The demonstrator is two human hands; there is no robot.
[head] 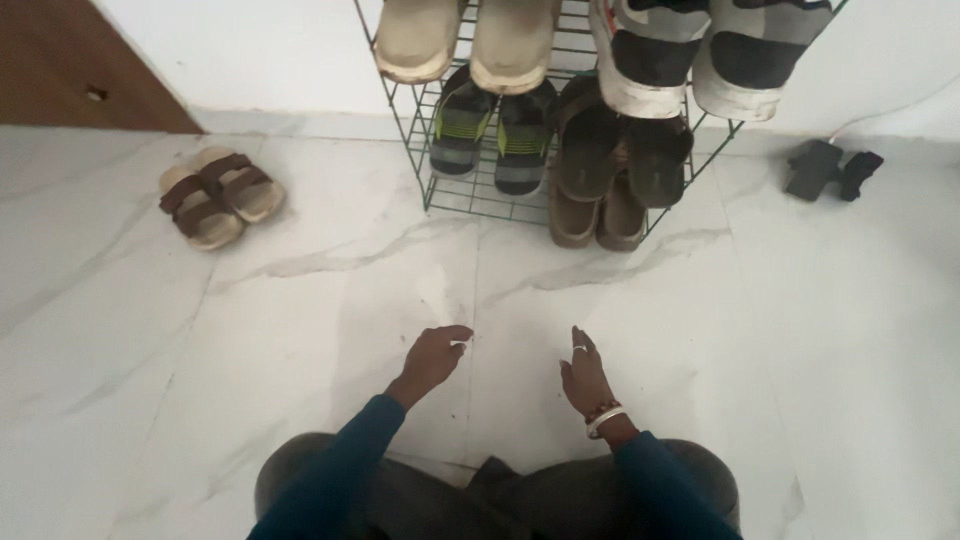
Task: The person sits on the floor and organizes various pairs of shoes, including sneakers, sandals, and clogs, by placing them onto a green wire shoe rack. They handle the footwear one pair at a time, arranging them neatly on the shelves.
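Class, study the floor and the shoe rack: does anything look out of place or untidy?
Yes. One pair of brown-strapped sandals lies apart on the marble floor, left of the wire rack. A brown pair sits half off the rack's front edge.

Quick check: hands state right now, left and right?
Left hand: empty, fingers loosely curled, above the marble floor.
Right hand: open, empty, fingers extended toward the wire shoe rack.
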